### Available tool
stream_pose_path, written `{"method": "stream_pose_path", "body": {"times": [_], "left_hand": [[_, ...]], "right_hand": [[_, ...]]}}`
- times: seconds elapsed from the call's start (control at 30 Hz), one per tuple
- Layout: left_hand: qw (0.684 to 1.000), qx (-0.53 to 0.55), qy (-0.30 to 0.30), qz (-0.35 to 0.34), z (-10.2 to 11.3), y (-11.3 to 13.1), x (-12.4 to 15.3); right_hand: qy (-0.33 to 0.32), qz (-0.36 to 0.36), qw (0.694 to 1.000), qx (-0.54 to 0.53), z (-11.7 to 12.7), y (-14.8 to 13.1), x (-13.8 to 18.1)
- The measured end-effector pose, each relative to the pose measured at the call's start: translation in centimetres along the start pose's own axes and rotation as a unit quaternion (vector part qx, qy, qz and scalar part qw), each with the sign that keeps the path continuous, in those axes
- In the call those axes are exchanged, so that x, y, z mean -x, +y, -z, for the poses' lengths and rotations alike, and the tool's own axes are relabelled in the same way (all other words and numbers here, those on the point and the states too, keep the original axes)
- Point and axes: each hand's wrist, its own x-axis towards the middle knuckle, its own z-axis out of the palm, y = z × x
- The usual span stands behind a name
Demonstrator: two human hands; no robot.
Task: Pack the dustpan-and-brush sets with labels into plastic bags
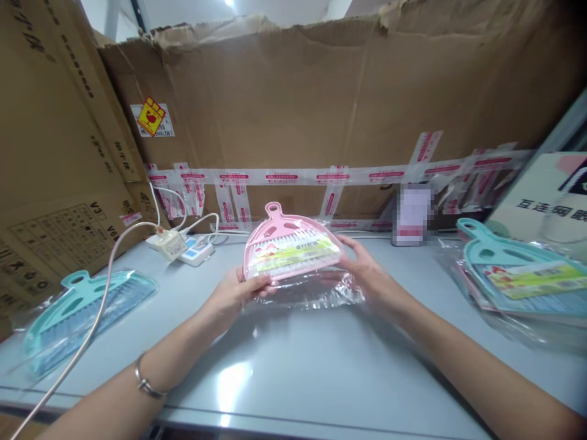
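Note:
A pink dustpan and brush set (293,244) in a clear plastic bag is held up above the table, its handle loop pointing away from me. A yellow-green label lies across the white bristles. My left hand (247,286) grips its lower left corner, thumb on top. On the right edge, my right hand (360,266) holds the set, with the fingers partly behind it. Loose clear film (316,293) hangs below the set between both hands. A bracelet (145,380) circles my left wrist.
A bagged turquoise dustpan set (87,311) lies left under a white cable (107,275). More bagged sets (518,275) are stacked right. A power strip (197,249) and a phone-like device (413,214) are at the back, before a taped cardboard box (284,104). Another carton (59,134) stands left.

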Motion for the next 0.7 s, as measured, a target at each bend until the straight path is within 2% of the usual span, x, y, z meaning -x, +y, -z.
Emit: {"method": "stream_pose_path", "body": {"times": [0.1, 0.2, 0.3, 0.4, 0.5, 0.6, 0.7], "left_hand": [[1.0, 0.01, 0.012, 0.0, 0.1, 0.3, 0.1], [1.0, 0.012, 0.002, 0.003, 0.2, 0.3, 0.1], [1.0, 0.005, -0.018, 0.005, 0.2, 0.1, 0.2], [0.999, -0.004, -0.032, -0.005, 0.2, 0.0, 0.2], [0.999, -0.026, -0.034, -0.033, 0.3, -0.1, 0.2], [0.996, -0.019, -0.027, -0.085, 0.6, -0.3, 0.2], [0.983, -0.045, -0.095, -0.152, 0.5, -0.5, 0.4]], "right_hand": [[-0.073, 0.064, 0.995, 0.011, 1.1, -0.6, 0.1], [-0.126, 0.116, 0.979, 0.11, 1.6, -0.5, 0.0], [-0.062, 0.174, 0.962, 0.199, 1.4, 0.4, -0.1], [0.01, 0.207, 0.953, 0.22, 1.1, 1.2, -0.3], [0.041, 0.208, 0.957, 0.198, 0.8, 1.8, -0.5], [0.106, 0.219, 0.958, 0.152, 0.6, 2.1, -0.7], [0.159, 0.231, 0.954, 0.103, 0.4, 2.3, -0.8]]}}
